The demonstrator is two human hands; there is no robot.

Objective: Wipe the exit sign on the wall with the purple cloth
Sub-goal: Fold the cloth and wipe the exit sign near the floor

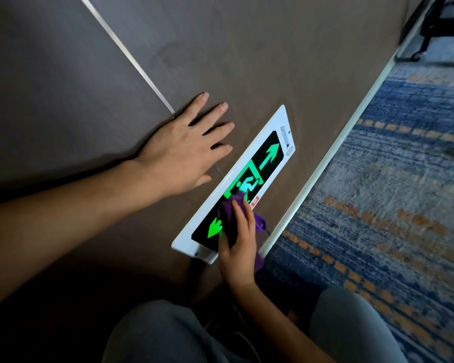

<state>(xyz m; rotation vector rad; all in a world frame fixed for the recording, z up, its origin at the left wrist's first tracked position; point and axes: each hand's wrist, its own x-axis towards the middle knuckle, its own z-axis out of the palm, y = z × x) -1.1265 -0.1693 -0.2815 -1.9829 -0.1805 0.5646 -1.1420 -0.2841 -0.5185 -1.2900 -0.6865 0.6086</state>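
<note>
While the fingers (243, 213) of the right hand (237, 247) lie fairly straight along the purple cloth (232, 208), they press it flat against the lit face of the exit sign (236, 179); the thumb side is hidden against the panel, so whether it tucks under the cloth cannot be told. The cloth is bunched under the palm, one fold poking out on the floor side of the hand and another strip showing below the wrist edge. It covers the part of the sign between the running-figure symbol and the nearer green arrow (215, 227). The farther green arrow (270, 153) and the white frame around the black face are uncovered.

The left hand (186, 155) rests open on the brown wall (247, 61) just beside the sign's upper edge, fingers spread and straight, holding nothing, its thumb close to the white frame. A thin metal strip (126, 52) runs across the wall past the left hand's knuckles. A pale skirting strip (325, 158) lines the foot of the wall, and beyond it lies blue carpet (391, 179) with rows of orange marks. Grey trouser knees (351, 328) show at the bottom of the view.
</note>
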